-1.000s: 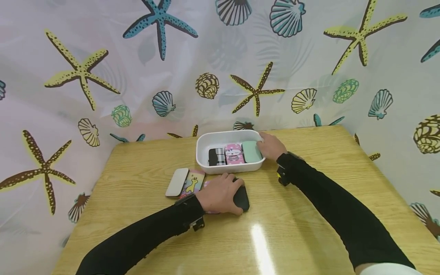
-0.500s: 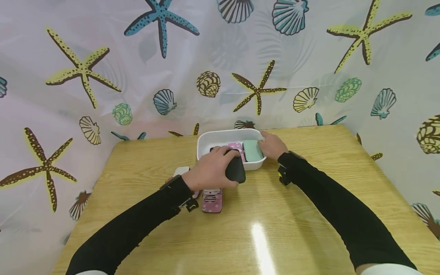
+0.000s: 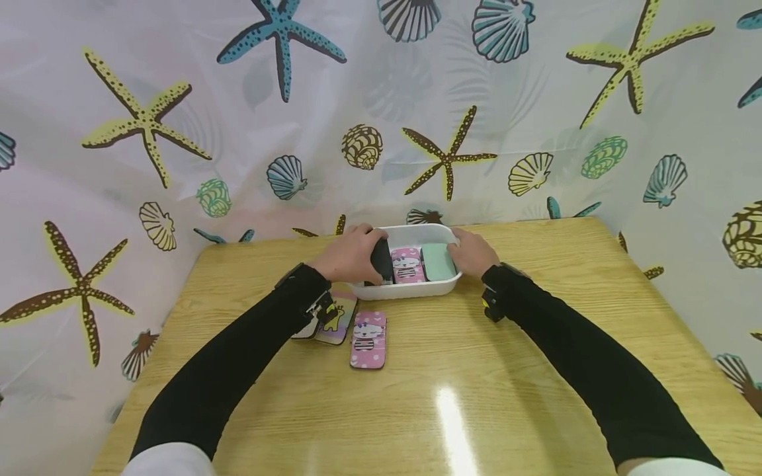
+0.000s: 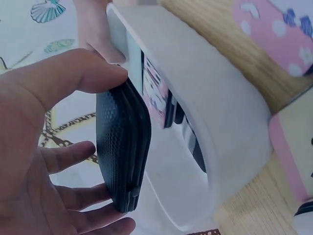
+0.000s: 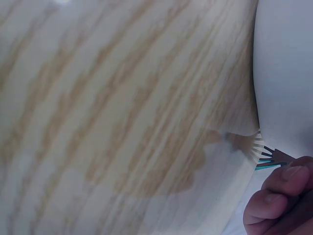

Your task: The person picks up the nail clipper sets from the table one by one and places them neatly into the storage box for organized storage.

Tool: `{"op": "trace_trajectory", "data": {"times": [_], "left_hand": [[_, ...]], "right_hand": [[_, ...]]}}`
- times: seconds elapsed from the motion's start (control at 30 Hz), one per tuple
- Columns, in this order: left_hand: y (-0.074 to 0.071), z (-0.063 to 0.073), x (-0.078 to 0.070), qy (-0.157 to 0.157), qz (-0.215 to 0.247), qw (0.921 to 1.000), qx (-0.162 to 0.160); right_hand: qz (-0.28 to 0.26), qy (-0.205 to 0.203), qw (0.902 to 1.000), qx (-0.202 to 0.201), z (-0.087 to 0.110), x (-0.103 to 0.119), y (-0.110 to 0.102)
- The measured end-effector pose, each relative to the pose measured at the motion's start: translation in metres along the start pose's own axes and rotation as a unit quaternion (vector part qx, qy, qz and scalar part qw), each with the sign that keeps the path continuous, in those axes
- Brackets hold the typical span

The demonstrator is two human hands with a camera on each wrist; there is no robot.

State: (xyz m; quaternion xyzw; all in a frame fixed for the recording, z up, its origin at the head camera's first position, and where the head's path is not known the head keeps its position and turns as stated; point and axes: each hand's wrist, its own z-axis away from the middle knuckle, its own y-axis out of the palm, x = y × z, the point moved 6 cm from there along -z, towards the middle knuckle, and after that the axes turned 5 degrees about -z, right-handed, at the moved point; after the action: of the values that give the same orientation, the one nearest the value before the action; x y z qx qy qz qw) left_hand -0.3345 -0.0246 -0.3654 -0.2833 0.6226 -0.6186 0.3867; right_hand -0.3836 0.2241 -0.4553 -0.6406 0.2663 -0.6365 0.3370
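Note:
My left hand (image 3: 350, 256) pinches a flat black case (image 4: 122, 142) between thumb and fingers, holding it on edge over the left part of a white tub (image 3: 399, 291). The case has a textured face and a small clasp. Inside the tub, a pink cat-print case (image 3: 407, 266) lies beside a mint green case (image 3: 439, 262). A dark case (image 4: 194, 147) next to the pink one is mostly hidden in the head view. My right hand (image 3: 474, 255) grips the tub's right end by the rim; only its curled fingers (image 5: 281, 193) show in the right wrist view.
In front of the tub on the wooden table (image 3: 506, 383) lie a pink cat-print case (image 3: 368, 340), a giraffe-print case (image 3: 337, 319) and a white case (image 3: 306, 330), partly behind my left wrist. A patterned curtain (image 3: 333, 92) hangs behind.
My left hand has lifted the black case off the table and carried it up and away to the tub's left side. The pink case on the table is uncovered. My right hand stays at the rim.

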Motion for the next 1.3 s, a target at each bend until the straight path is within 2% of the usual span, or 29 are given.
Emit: {"op": "trace_trajectory", "data": {"times": [0.13, 0.37, 0.57, 0.77, 1.1, 1.3], "left_hand": [[0.005, -0.01, 0.008, -0.013, -0.027, 0.9992, 0.026], [0.018, -0.022, 0.01, -0.023, -0.075, 0.9937, 0.08], [0.033, -0.033, 0.012, -0.029, -0.059, 0.9922, 0.106], [0.047, -0.039, 0.015, -0.017, -0.051, 0.9905, 0.127], [0.043, -0.033, 0.011, 0.012, -0.011, 0.9914, 0.13], [0.044, -0.033, 0.011, 0.012, 0.007, 0.9904, 0.138]], "right_hand": [[0.0, 0.0, 1.0, 0.0, 0.001, 0.002, 0.001], [-0.003, 0.008, 1.0, 0.003, 0.003, 0.002, 0.001], [-0.005, 0.006, 1.0, 0.005, 0.006, 0.004, 0.001], [-0.003, 0.005, 1.0, 0.006, 0.004, 0.003, 0.001], [-0.004, 0.005, 1.0, -0.002, 0.005, 0.004, -0.001], [-0.015, 0.009, 0.9998, -0.001, 0.006, 0.004, -0.002]]}}
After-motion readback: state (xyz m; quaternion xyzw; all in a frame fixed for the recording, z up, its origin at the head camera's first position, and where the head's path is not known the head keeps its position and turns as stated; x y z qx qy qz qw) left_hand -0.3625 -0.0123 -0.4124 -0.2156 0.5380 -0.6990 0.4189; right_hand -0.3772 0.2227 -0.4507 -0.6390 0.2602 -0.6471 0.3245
